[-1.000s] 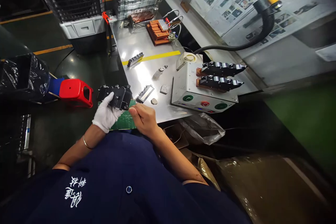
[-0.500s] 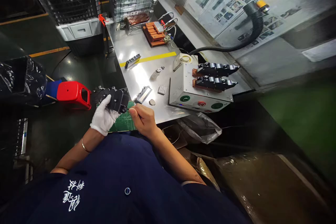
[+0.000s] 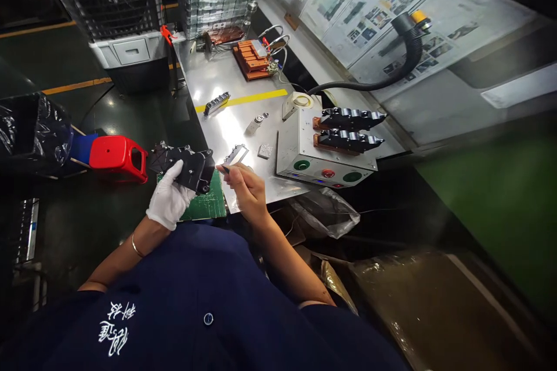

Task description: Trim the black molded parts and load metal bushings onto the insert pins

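Observation:
My left hand (image 3: 169, 197), in a white glove, is wrapped round a black moulded part (image 3: 191, 169) with small round bosses along its edges. The part is held above a green mat (image 3: 209, 203) at the table's near corner. My bare right hand (image 3: 249, 190) is closed in a pinch on a thin dark tool (image 3: 224, 168), most of it hidden in the fingers. Its tip points at the part's right edge; whether it touches I cannot tell. Behind my right hand lies a dark-and-silver ribbed piece (image 3: 236, 155).
On the metal table (image 3: 217, 78) stand a white control box (image 3: 300, 153) carrying black fixtures (image 3: 348, 140), an orange fixture (image 3: 252, 58), a small metal cylinder (image 3: 256, 122), a pale block (image 3: 265, 151) and another ribbed piece (image 3: 216, 104). A red stool (image 3: 114, 152) stands left.
My right hand has moved the tool from the part's lower right corner up along its right edge. The left hand still holds the part. The whole view has shifted slightly.

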### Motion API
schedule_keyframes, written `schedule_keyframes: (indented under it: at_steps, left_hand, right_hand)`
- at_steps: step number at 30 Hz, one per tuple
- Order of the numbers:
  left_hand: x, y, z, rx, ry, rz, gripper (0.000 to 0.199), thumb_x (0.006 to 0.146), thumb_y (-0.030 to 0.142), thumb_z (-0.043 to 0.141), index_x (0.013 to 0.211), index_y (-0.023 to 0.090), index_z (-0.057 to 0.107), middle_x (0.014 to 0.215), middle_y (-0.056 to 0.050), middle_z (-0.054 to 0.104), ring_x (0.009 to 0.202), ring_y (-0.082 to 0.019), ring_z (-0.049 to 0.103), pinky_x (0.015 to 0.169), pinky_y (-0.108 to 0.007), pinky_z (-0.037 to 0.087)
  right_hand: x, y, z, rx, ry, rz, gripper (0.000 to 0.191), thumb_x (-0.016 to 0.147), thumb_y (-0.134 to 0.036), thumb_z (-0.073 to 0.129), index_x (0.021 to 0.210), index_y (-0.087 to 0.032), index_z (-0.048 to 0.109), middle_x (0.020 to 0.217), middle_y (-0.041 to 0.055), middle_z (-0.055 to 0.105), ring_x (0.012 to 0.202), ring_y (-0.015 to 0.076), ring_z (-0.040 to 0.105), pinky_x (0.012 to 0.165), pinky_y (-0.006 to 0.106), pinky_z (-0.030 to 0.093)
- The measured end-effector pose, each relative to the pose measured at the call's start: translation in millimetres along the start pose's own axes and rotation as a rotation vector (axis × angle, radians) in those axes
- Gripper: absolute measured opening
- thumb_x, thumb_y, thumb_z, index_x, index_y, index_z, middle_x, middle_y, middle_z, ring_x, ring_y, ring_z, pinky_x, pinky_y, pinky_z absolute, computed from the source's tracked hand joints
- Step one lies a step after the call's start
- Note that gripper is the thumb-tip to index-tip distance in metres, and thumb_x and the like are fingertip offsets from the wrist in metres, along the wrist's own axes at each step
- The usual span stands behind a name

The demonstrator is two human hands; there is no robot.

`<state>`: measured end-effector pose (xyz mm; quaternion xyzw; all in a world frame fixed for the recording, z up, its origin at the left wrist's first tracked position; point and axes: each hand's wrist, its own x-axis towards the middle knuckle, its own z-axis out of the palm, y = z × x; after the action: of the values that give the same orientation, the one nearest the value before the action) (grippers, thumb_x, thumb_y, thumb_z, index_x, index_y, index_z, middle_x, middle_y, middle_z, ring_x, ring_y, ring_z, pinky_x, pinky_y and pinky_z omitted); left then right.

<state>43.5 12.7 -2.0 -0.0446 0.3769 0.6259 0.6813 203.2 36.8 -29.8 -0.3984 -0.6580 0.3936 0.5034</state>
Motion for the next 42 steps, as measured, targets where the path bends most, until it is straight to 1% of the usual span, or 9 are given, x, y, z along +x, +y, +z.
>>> schedule_keyframes:
  at_steps: [5, 13, 20, 24, 28, 32, 35, 39, 42]
  left_hand:
    - [-1.3, -2.1, -4.0, 0.021, -0.042, -0.032, 0.031, 0.089, 0.018, 0.060, 0.119, 0.017, 0.064, 0.110, -0.006, 0.074, 0.106, -0.020, 0.069, 0.097, -0.034, 0.055]
    - [0.6, 1.2, -3.9, 0.058, -0.039, -0.123, 0.032, 0.092, 0.016, 0.053, 0.123, 0.016, 0.061, 0.102, -0.006, 0.076, 0.099, -0.019, 0.071, 0.094, -0.035, 0.057]
    - [-13.5, 1.7, -1.7, 0.113, 0.033, -0.213, 0.032, 0.091, 0.011, 0.049, 0.119, 0.010, 0.064, 0.098, -0.009, 0.076, 0.098, -0.021, 0.072, 0.096, -0.034, 0.056]
    - [-6.2, -1.0, -5.9, 0.086, -0.008, -0.108, 0.033, 0.090, 0.012, 0.051, 0.121, 0.012, 0.063, 0.101, -0.008, 0.076, 0.105, -0.022, 0.069, 0.103, -0.038, 0.051]
    - [4.8, -2.9, -11.4, 0.101, -0.045, -0.068, 0.034, 0.090, 0.014, 0.053, 0.123, 0.015, 0.062, 0.106, -0.007, 0.075, 0.105, -0.020, 0.069, 0.105, -0.035, 0.049]
    - [-0.1, -5.1, -15.7, 0.157, -0.077, -0.057, 0.032, 0.086, 0.014, 0.058, 0.116, 0.015, 0.066, 0.103, -0.006, 0.076, 0.102, -0.020, 0.070, 0.103, -0.035, 0.050]
    - [-9.6, -0.3, -16.6, 0.308, -0.141, -0.142, 0.034, 0.074, 0.014, 0.068, 0.108, 0.012, 0.068, 0.096, -0.010, 0.076, 0.103, -0.028, 0.070, 0.100, -0.043, 0.053]
    - [-14.2, 14.5, -14.5, 0.430, -0.283, -0.071, 0.048, 0.056, 0.013, 0.080, 0.103, 0.013, 0.070, 0.100, -0.011, 0.074, 0.109, -0.037, 0.065, 0.097, -0.049, 0.053]
    - [-11.6, 21.5, -10.8, 0.482, -0.308, -0.018, 0.051, 0.048, 0.009, 0.082, 0.098, 0.014, 0.071, 0.099, -0.011, 0.074, 0.113, -0.038, 0.062, 0.098, -0.048, 0.051]
  right_hand:
    - [7.7, 6.5, 3.4, 0.085, 0.140, -0.012, 0.018, 0.087, -0.038, 0.064, 0.091, -0.022, 0.073, 0.076, 0.0016, 0.062, 0.066, 0.0123, 0.055, 0.057, 0.027, 0.043]
    - [11.5, 11.9, 6.8, -0.025, 0.155, -0.113, 0.015, 0.086, -0.034, 0.065, 0.089, -0.023, 0.075, 0.078, 0.0017, 0.066, 0.060, 0.0098, 0.053, 0.054, 0.026, 0.043]
    - [11.3, 37.4, -1.2, -0.083, 0.273, 0.059, 0.028, 0.087, -0.044, 0.061, 0.081, -0.020, 0.074, 0.072, 0.0026, 0.066, 0.065, 0.0134, 0.057, 0.052, 0.026, 0.042]
    - [2.2, 15.6, -6.9, -0.056, 0.120, -0.030, 0.024, 0.089, -0.041, 0.060, 0.088, -0.022, 0.075, 0.075, 0.0030, 0.068, 0.068, 0.0139, 0.060, 0.057, 0.028, 0.046]
    - [-0.5, -3.0, -7.0, -0.062, 0.077, -0.103, 0.019, 0.089, -0.035, 0.061, 0.088, -0.021, 0.075, 0.078, 0.0033, 0.069, 0.072, 0.0141, 0.063, 0.062, 0.028, 0.049]
    - [4.2, 2.3, -7.3, -0.113, 0.085, -0.076, 0.021, 0.089, -0.037, 0.060, 0.089, -0.021, 0.074, 0.078, 0.0035, 0.068, 0.069, 0.0134, 0.061, 0.059, 0.027, 0.047]
    - [5.3, 6.1, -14.2, -0.144, 0.040, -0.044, 0.030, 0.092, -0.042, 0.055, 0.081, -0.020, 0.071, 0.072, 0.0020, 0.066, 0.064, 0.0124, 0.059, 0.055, 0.026, 0.045]
    - [0.2, -2.9, -31.1, -0.149, -0.276, -0.155, 0.048, 0.100, -0.047, 0.036, 0.070, -0.019, 0.061, 0.059, -0.0006, 0.056, 0.054, 0.0098, 0.053, 0.054, 0.024, 0.040]
    - [-2.2, -11.3, -39.7, -0.201, -0.508, -0.340, 0.050, 0.090, -0.063, 0.045, 0.071, -0.019, 0.057, 0.057, -0.0021, 0.050, 0.051, 0.0091, 0.044, 0.049, 0.024, 0.032]
